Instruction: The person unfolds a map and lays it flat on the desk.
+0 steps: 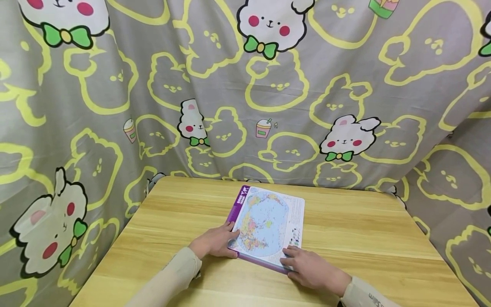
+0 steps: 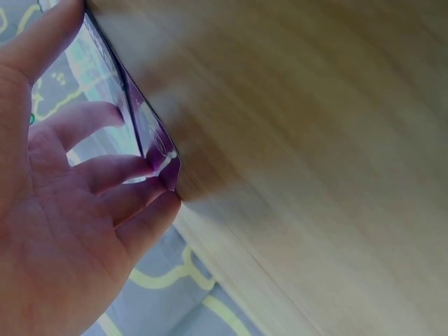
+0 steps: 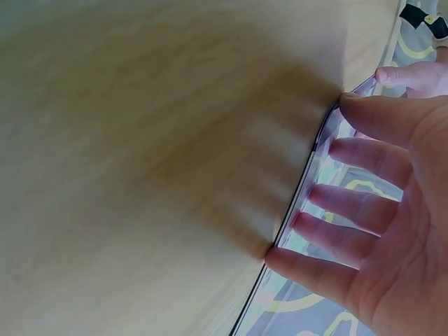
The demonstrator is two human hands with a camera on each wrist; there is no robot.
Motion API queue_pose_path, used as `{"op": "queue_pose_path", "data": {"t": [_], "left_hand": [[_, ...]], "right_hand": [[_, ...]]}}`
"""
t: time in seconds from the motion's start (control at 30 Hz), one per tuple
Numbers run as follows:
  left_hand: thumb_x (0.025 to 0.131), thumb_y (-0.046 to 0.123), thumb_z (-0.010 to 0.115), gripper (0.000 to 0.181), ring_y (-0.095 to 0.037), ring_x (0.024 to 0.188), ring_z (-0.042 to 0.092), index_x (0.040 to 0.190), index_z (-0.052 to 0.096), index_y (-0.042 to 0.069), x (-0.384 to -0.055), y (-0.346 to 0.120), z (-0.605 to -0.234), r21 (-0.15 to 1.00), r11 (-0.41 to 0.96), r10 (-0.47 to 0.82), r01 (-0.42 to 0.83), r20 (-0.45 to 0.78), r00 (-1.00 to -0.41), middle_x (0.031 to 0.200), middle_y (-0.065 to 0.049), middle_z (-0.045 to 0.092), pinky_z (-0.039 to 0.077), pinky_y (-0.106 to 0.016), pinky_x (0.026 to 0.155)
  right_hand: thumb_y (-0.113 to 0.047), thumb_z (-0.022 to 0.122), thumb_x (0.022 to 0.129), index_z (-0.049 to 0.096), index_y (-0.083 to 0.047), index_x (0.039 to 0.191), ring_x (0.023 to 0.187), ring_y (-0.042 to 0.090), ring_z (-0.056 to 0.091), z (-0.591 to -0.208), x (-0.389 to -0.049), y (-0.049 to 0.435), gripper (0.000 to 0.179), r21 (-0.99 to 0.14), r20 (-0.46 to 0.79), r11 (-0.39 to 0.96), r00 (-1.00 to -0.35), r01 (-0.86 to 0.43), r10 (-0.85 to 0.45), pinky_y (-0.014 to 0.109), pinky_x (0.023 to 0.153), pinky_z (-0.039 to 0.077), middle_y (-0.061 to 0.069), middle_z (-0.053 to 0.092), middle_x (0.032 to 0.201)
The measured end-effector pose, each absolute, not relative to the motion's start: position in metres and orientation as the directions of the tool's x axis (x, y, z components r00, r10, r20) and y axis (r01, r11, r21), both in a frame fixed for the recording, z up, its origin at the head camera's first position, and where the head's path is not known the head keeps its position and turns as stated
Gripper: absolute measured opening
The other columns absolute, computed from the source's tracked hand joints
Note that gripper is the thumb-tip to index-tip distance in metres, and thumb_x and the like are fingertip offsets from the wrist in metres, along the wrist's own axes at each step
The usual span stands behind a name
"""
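Note:
A flat rectangular case (image 1: 264, 221), printed with a colourful world map and a purple strip down its left side, lies on the wooden table at a slant. My left hand (image 1: 218, 241) is at its near left corner. In the left wrist view its fingertips (image 2: 168, 189) touch the purple side, and the thumb reaches the edge farther up. My right hand (image 1: 308, 266) is at the near right corner, some fingers over the printed face. In the right wrist view its nearly straight fingers (image 3: 350, 206) are spread along the thin edge. Both palms stand away from the case.
The light wooden table (image 1: 353, 226) extends around the case on every side. A grey curtain (image 1: 226, 98) with yellow outlines and white rabbit faces hangs behind the table and along both sides.

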State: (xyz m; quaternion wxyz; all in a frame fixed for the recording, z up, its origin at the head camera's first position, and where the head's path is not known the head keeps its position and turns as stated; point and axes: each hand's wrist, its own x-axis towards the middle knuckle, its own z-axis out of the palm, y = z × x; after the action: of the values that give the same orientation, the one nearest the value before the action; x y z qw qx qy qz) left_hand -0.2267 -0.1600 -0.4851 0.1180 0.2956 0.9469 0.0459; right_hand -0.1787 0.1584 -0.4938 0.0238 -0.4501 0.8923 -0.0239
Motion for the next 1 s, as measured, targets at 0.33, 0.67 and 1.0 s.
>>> {"op": "queue_pose_path", "data": {"t": [0.33, 0.67, 1.0], "left_hand": [[0.081, 0.054, 0.066, 0.08, -0.035, 0.137, 0.028, 0.141, 0.044, 0.008, -0.2247, -0.1593, -0.485, 0.154, 0.829, 0.56, 0.538, -0.201, -0.804, 0.15, -0.022, 0.028, 0.034, -0.044, 0.106], [0.082, 0.053, 0.066, 0.079, -0.037, 0.136, 0.029, 0.141, 0.045, 0.006, -0.2241, -0.1593, -0.485, 0.156, 0.824, 0.567, 0.545, -0.193, -0.801, 0.148, -0.025, 0.029, 0.033, -0.044, 0.107], [0.082, 0.054, 0.065, 0.079, -0.038, 0.136, 0.029, 0.141, 0.045, 0.006, -0.2202, -0.1572, -0.484, 0.134, 0.834, 0.552, 0.536, -0.2, -0.81, 0.147, -0.025, 0.03, 0.034, -0.043, 0.107]], "right_hand": [[-0.028, 0.063, 0.09, 0.065, -0.013, 0.121, 0.121, 0.033, 0.051, -0.4936, -0.1791, 0.1591, 0.035, -0.06, -0.015, 0.593, -0.594, -0.803, -0.805, 0.043, 0.09, 0.05, 0.016, 0.056, 0.13], [-0.027, 0.063, 0.091, 0.064, -0.011, 0.121, 0.12, 0.034, 0.051, -0.4895, -0.1797, 0.1594, 0.035, -0.074, -0.016, 0.594, -0.595, -0.801, -0.804, 0.045, 0.091, 0.049, 0.016, 0.056, 0.13], [-0.025, 0.064, 0.089, 0.066, -0.008, 0.119, 0.118, 0.035, 0.053, -0.4893, -0.1828, 0.1615, 0.034, -0.064, 0.036, 0.566, -0.568, -0.822, -0.822, 0.046, 0.093, 0.047, 0.018, 0.057, 0.127]]}}
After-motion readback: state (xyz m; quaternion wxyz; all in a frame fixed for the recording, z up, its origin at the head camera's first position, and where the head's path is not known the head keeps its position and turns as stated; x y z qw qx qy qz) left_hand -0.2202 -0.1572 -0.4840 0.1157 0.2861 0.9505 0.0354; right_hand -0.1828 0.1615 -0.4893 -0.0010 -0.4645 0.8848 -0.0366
